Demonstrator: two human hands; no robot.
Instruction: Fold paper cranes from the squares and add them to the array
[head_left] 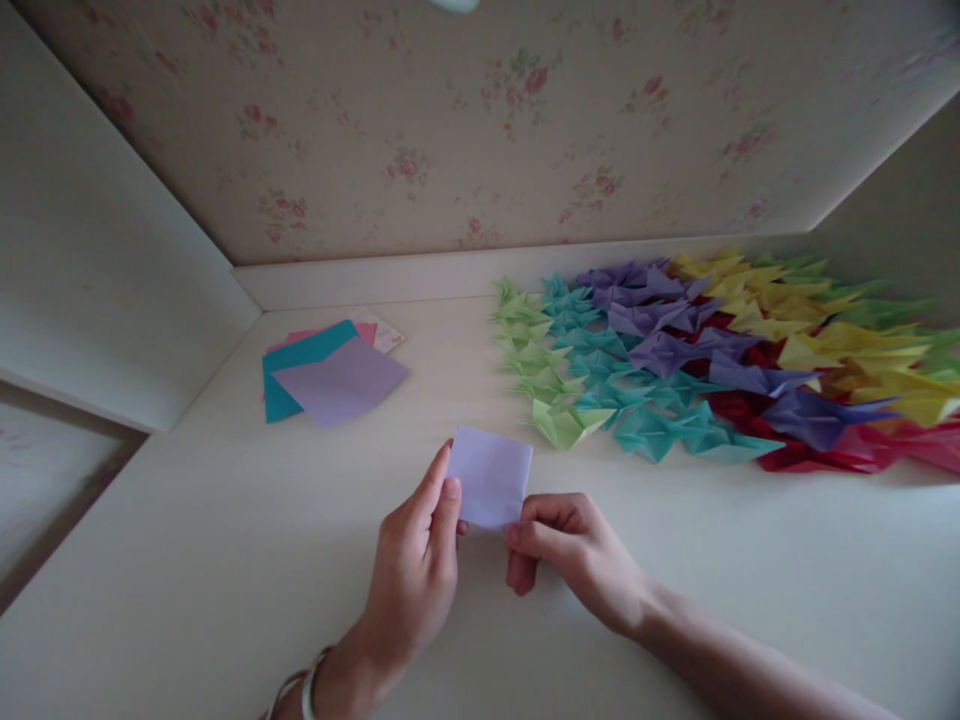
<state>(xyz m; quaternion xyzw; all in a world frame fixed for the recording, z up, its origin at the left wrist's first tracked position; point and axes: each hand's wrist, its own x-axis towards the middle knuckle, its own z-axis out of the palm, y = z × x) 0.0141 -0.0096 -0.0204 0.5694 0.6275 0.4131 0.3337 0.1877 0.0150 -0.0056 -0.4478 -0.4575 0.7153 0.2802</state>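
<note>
A small square of folded lavender origami paper (491, 478) is held up a little above the white desk, between both hands. My left hand (416, 555) pinches its left edge, thumb on the front and fingers behind. At the lower right corner, the thumb and index finger of my right hand (562, 550) grip the paper, with the other fingers curled under. The back of the square and the fingertips behind it are hidden.
Loose paper sheets, lavender (345, 380) over teal (281, 375) and pink, lie at the left. Rows of folded paper cranes in green (562, 420), teal (652, 428), purple (817, 412), yellow (855, 350) and red (825, 450) fill the right. A floral wall (450, 130) stands behind.
</note>
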